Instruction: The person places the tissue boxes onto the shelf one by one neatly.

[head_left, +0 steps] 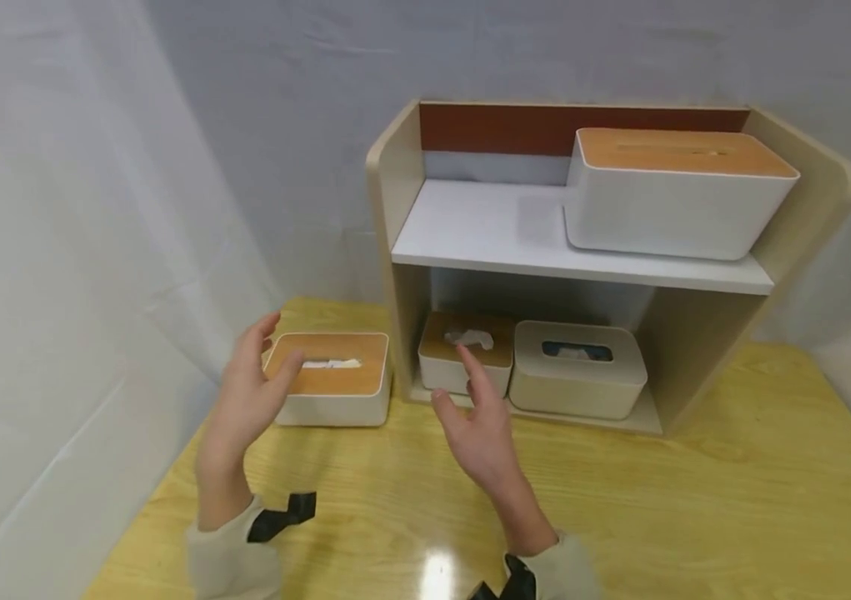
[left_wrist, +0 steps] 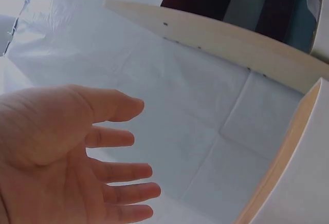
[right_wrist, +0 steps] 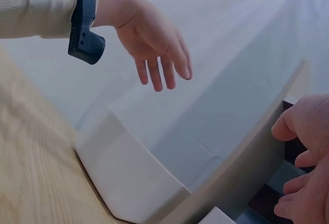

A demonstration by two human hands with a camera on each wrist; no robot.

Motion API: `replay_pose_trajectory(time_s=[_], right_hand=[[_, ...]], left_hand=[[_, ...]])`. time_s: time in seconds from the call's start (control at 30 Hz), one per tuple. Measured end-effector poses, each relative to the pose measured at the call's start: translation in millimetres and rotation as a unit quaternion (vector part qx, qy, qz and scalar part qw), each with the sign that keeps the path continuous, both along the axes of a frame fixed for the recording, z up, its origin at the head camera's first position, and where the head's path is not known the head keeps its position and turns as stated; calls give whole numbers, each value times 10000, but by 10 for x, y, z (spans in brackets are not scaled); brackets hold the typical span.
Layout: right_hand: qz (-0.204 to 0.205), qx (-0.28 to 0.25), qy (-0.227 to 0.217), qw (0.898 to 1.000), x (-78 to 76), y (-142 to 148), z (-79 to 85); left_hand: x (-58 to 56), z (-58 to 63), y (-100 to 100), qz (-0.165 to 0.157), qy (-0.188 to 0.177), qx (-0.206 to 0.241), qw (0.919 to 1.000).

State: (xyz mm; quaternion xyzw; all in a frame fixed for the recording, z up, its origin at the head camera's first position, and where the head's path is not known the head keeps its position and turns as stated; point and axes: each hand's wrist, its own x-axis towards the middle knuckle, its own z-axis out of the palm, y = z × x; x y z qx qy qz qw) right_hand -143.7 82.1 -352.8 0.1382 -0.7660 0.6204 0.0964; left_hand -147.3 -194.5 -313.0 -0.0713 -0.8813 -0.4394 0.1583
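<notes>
My left hand [head_left: 248,400] hovers at the left side of a white tissue box [head_left: 335,411] with a wooden lid, its fingers extended and nothing in them. That box stands on the table, left of the shelf, with white tissue showing in its slot. In the left wrist view the same hand [left_wrist: 56,152] has its fingers spread, apart from the box [left_wrist: 303,183]. My right hand [head_left: 481,437] is held up, fingers extended and holding nothing, before a smaller wood-topped tissue box [head_left: 443,372] on the lower shelf. Its index fingertip overlaps that box in the head view.
A two-tier shelf unit [head_left: 463,225] stands on the wooden table [head_left: 733,483]. Beside the small box sits a beige tissue box [head_left: 583,392]. A large white box with a wooden lid [head_left: 665,212] occupies the upper tier's right side. White sheeting [head_left: 282,125] hangs behind and at left.
</notes>
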Motion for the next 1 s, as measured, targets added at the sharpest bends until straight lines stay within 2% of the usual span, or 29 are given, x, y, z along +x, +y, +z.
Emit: replay_pose_trajectory(time_s=[0.13, 0.27, 0.4, 0.53, 0.67, 0.8, 0.9, 1.0], right_hand=[[-9, 7, 126, 9999, -36, -48, -57], [62, 79, -10, 9999, -48, -127, -164], [404, 463, -287, 9977, -16, -249, -307], [766, 741, -457, 9933, 7, -329, -405], [1130, 608, -691, 9893, -20, -343, -463], [1572, 127, -1061, 9818, -65, -370, -552], [1832, -169, -1372, 9733, -94, -402, -627], [2001, -245, -1566, 9669, -114, -431, -682]], left_hand=[[-24, -26, -70, 54, -248, -183, 9995], [-74, -75, -143, 178, -522, -302, 9980], [-113, -138, -219, 244, -981, -547, 9934], [-156, -215, -270, 149, -1352, -652, 9886], [-212, -323, -332, -70, -1585, -338, 9868], [-237, -440, -430, -239, -1886, 159, 9816], [-258, -508, -477, -256, -2047, 412, 9776], [-300, -576, -500, -274, -2152, 577, 9745]])
